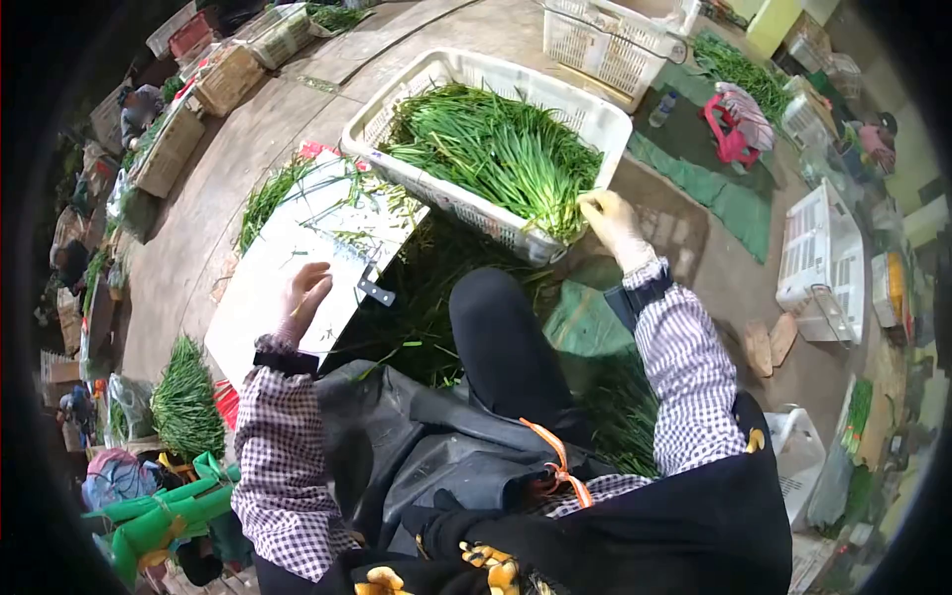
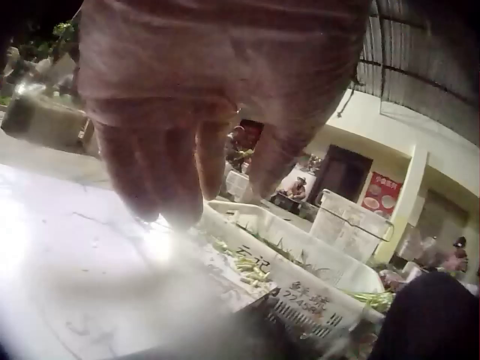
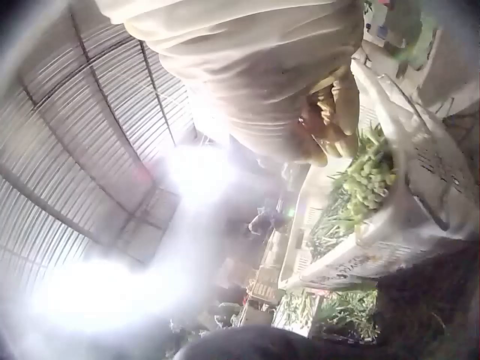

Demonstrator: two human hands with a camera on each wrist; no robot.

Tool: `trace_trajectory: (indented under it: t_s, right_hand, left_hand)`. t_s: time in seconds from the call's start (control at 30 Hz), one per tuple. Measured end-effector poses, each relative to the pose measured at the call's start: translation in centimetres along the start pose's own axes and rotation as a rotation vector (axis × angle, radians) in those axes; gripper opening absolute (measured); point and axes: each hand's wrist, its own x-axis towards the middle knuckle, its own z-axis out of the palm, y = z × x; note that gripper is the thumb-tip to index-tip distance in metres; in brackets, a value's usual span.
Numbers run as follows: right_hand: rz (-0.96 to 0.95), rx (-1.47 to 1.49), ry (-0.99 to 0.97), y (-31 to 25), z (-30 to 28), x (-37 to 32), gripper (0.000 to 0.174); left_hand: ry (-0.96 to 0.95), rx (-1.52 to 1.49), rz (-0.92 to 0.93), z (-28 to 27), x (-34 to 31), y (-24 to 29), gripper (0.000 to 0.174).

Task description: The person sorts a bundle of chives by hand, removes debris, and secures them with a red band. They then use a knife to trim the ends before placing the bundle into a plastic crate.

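My right hand [image 1: 610, 218], in a pale glove, is at the near right corner of a white plastic crate [image 1: 471, 203], its fingers loosely bent beside the pale cut ends of the chives [image 1: 496, 139] heaped inside. In the right wrist view these fingers [image 3: 341, 112] show nothing between them, and the stalk ends [image 3: 364, 180] lie just past the fingertips. My gloved left hand [image 1: 302, 293] hovers low over a white board [image 1: 258, 317], fingers relaxed and pointing down. A knife with a black handle [image 1: 376, 290] lies at the board's right edge, close to that hand.
Chive trimmings [image 1: 372, 213] litter the far part of the board. More chives [image 1: 188, 402] stand bundled at left. Another white crate [image 1: 605, 45] is behind, with a bottle [image 1: 662, 109] and a pink bag [image 1: 729, 134] to the right. My bent knee [image 1: 496, 317] is between my arms.
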Motion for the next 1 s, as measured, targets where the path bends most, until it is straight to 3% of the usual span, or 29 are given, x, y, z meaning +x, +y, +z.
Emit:
trace_trajectory:
  t_s: [0.07, 0.17, 0.2, 0.3, 0.33, 0.37, 0.43, 0.5, 0.57, 0.63, 0.7, 0.73, 0.93, 0.97, 1.0]
  right_hand:
    - [0.205, -0.099, -0.146, 0.5, 0.3, 4.1, 0.029]
    - [0.319, -0.313, -0.431, 1.2, 1.4, 9.5, 0.050]
    - [0.318, -0.373, -0.510, 2.1, 2.5, 11.2, 0.056]
    - [0.349, -0.437, -0.615, 2.7, 4.2, 13.3, 0.073]
    - [0.396, -0.563, -0.675, 1.2, 4.3, 13.7, 0.073]
    - [0.441, -0.690, -0.732, 0.0, 4.3, 14.3, 0.073]
    - [0.429, -0.829, -0.805, 3.4, 6.8, 15.6, 0.075]
    - [0.515, -0.679, -0.815, 6.4, 8.6, 16.2, 0.075]
    - [0.508, -0.714, -0.902, 6.1, 9.0, 17.1, 0.075]
    - [0.430, -0.719, -0.932, 5.8, 9.4, 17.1, 0.079]
    - [0.376, -0.754, -0.930, 4.7, 9.2, 17.1, 0.076]
    - [0.381, -0.759, -0.979, 4.6, 9.3, 17.5, 0.076]
    - [0.442, -0.536, -1.059, 7.0, 11.9, 15.4, 0.076]
    - [-0.125, -1.126, -1.236, 7.3, 12.6, 14.7, 0.073]
    - [-0.771, -1.678, -1.290, 7.7, 13.3, 13.9, 0.070]
  left_hand:
    - [-0.067, 0.035, 0.116, 3.8, 3.8, 3.3, 0.035]
    - [-0.157, 0.039, 0.106, 10.5, 9.4, 7.6, 0.036]
    - [-0.227, -0.062, 0.183, 13.0, 12.0, 6.2, 0.048]
    - [-0.300, -0.176, 0.133, 20.3, 17.5, 6.8, 0.050]
    - [-0.279, -0.030, 0.207, 22.5, 18.9, 7.5, 0.049]
    - [-0.440, 0.173, -0.006, 23.0, 20.0, 10.0, 0.045]
    - [-0.538, 0.625, 0.028, 25.4, 22.4, 10.0, 0.053]
    - [-0.661, 0.811, -0.278, 28.5, 24.3, 10.6, 0.064]
    - [-0.718, 0.752, -0.400, 29.9, 25.5, 10.3, 0.071]
    - [-0.825, 0.737, -0.365, 31.1, 26.6, 9.9, 0.070]
    - [-0.831, 0.774, -0.181, 35.6, 28.9, 4.1, 0.071]
    - [-0.833, 0.771, -0.185, 36.1, 29.5, 3.3, 0.071]
    - [-0.833, 0.385, -0.390, 42.3, 29.3, 2.3, 0.072]
    - [-0.827, 0.319, -0.422, 43.1, 29.3, 2.3, 0.073]
    - [-0.819, 0.254, -0.454, 44.1, 29.7, 2.6, 0.073]
